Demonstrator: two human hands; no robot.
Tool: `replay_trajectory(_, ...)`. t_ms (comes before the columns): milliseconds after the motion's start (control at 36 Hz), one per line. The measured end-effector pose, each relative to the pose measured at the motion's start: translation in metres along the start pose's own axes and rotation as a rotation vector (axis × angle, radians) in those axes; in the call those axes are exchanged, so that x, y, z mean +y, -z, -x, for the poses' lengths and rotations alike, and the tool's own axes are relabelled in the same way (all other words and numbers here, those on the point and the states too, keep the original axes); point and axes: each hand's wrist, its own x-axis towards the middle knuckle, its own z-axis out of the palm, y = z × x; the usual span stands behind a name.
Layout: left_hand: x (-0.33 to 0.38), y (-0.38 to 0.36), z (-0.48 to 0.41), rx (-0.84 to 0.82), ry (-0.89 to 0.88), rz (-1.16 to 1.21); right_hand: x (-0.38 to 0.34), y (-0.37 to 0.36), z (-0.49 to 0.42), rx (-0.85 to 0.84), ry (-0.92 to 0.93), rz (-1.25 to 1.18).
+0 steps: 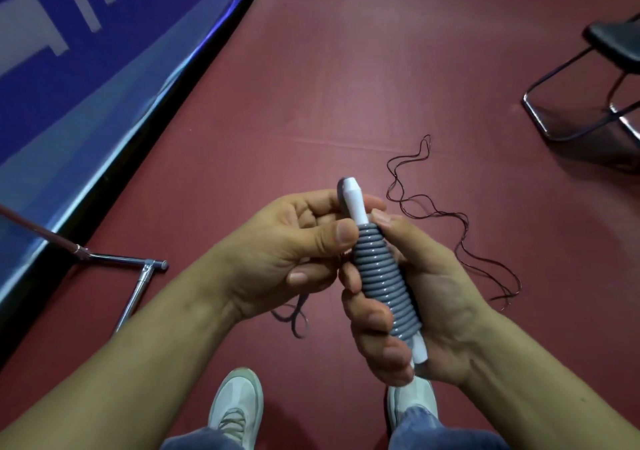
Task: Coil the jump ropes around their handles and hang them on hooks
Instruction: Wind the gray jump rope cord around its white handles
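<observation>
The right hand point(415, 293) grips the grey rope point(384, 276) coiled on the white handle point(353, 196), above the floor point(311, 85); the left hand point(284, 241), pinching the coil's top turn, should probably pull it tight and tuck the end so that no turn slips.

Open floor point(311, 103) ahead; banner point(69, 68) left, chair point(588, 78) right.

The coiled handle point(382, 276) sits between left hand point(277, 255) and right hand point(429, 304), loose cord point(461, 236) on floor point(346, 68) behind.
</observation>
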Motion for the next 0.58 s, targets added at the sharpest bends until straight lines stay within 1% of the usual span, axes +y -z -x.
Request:
replay_trajectory(56,-0.001,-0.004,-0.002,0.085,-0.024,-0.042,0.004,0.003,-0.005,0.013,0.016,-0.032)
replay_trajectory(111,-0.002,-0.006,-0.003,0.158,-0.038,-0.081,0.007,0.0,-0.008,0.101,0.061,0.046)
replay_trajectory(167,-0.002,-0.007,-0.003,0.251,-0.042,-0.165,0.007,-0.004,-0.011,0.238,0.108,0.182)
replay_trajectory(222,-0.004,-0.008,-0.002,0.368,-0.039,-0.266,0.006,-0.002,-0.014,0.412,0.16,0.325)
replay_trajectory(278,-0.007,-0.012,-0.002,0.456,-0.057,-0.335,0.006,0.005,-0.016,0.516,0.164,0.473)
replay_trajectory(333,-0.011,-0.016,-0.003,0.513,-0.08,-0.392,0.007,0.006,-0.018,0.529,0.138,0.527)
replay_trajectory(417,-0.016,-0.019,-0.006,0.554,-0.113,-0.424,0.009,0.007,-0.021,0.535,0.131,0.454)
replay_trajectory(472,-0.013,-0.019,-0.005,0.533,-0.114,-0.405,0.01,0.003,-0.02,0.504,0.117,0.37)
replay_trajectory(583,-0.003,-0.014,-0.001,0.408,-0.104,-0.376,0.003,-0.002,-0.013,0.366,0.055,0.194)
